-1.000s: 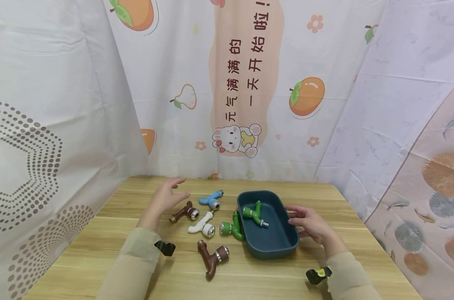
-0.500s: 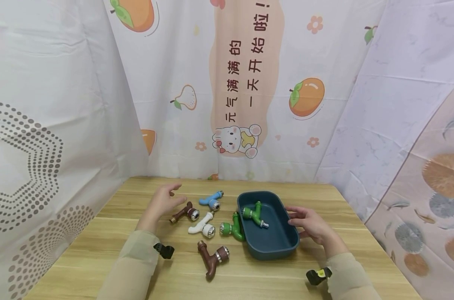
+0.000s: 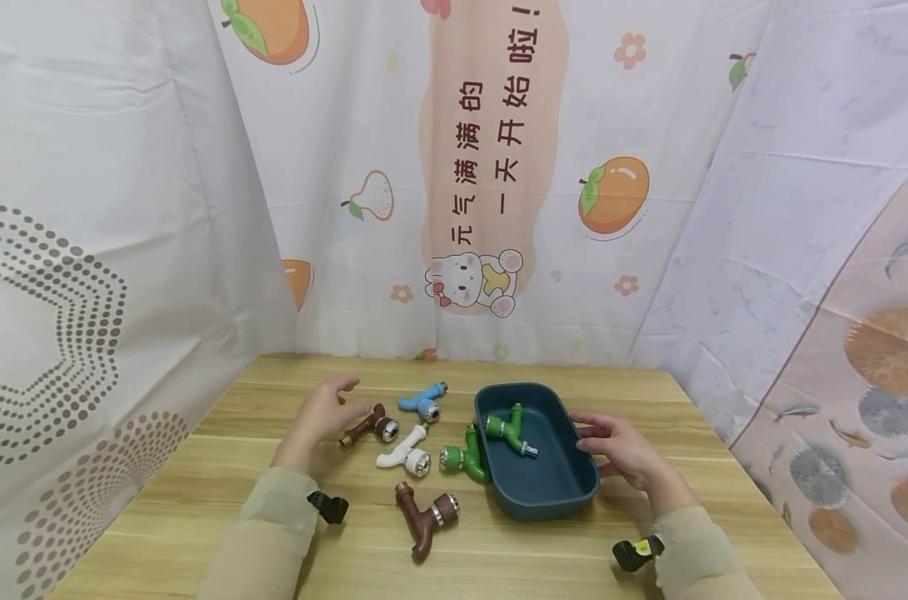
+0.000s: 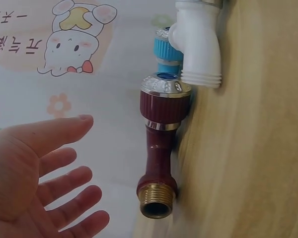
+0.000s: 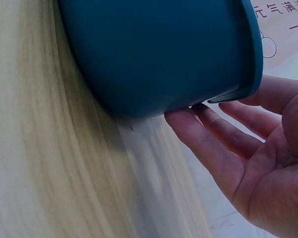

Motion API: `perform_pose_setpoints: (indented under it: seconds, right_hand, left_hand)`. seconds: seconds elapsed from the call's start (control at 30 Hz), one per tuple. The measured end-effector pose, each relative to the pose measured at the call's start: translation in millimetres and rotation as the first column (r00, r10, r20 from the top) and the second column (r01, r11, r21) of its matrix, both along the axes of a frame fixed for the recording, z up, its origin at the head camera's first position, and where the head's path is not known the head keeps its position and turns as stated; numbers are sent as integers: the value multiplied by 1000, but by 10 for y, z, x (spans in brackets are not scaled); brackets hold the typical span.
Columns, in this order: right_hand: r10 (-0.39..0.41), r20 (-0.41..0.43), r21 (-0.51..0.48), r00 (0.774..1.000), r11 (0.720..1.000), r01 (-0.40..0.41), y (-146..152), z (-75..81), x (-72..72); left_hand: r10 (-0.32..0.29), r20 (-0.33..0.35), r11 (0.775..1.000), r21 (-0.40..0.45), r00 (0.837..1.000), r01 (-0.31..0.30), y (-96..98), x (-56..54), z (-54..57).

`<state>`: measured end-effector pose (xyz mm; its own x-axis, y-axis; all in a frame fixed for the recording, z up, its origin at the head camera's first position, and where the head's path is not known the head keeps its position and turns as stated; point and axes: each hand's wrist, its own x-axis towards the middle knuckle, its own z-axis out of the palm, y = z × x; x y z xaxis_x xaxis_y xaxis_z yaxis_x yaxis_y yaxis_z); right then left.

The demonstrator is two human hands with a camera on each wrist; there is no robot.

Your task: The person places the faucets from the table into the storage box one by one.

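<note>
My left hand [image 3: 322, 421] hovers with loosely bent fingers just left of a dark brown tap [image 3: 366, 425]. In the left wrist view this tap [image 4: 161, 124] shows a brass threaded end and a chrome-capped knob, with a gap to my hand [image 4: 49, 183]. My right hand [image 3: 619, 450] holds the right side of a dark blue basin [image 3: 540, 504], its thumb at the rim. In the right wrist view, fingertips [image 5: 181, 119] press against the basin's outer wall [image 5: 159, 54]. A green tap [image 3: 510, 429] lies inside the basin.
A blue tap [image 3: 424, 400] and a white tap [image 3: 406, 450] lie beside the brown one. Another green tap [image 3: 465, 456] sits against the basin's left wall. Nearer the front lies a reddish-brown tap [image 3: 426, 521]. Patterned curtains [image 3: 394, 167] stand behind the wooden table [image 3: 529, 558].
My left hand has drifted slightly down and left, nearer the dark brown tap, its fingers drawing back. The right hand and the basin have stayed in place.
</note>
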<state>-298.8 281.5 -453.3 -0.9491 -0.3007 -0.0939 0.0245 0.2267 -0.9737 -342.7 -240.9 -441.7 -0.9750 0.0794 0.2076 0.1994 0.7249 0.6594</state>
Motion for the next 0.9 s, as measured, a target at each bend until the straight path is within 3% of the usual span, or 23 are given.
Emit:
perform_pose_setpoints:
  seconds: [0.4, 0.9]
  right_hand:
    - [3, 7, -1, 1000, 1000, -3, -1, 4, -1]
    - [2, 4, 7, 1000, 1000, -2, 5, 1, -9]
  left_hand:
    - [-17, 26, 1000, 20, 1000, 16, -12, 7, -99]
    - [32, 122, 999, 8, 992, -33, 19, 50, -160]
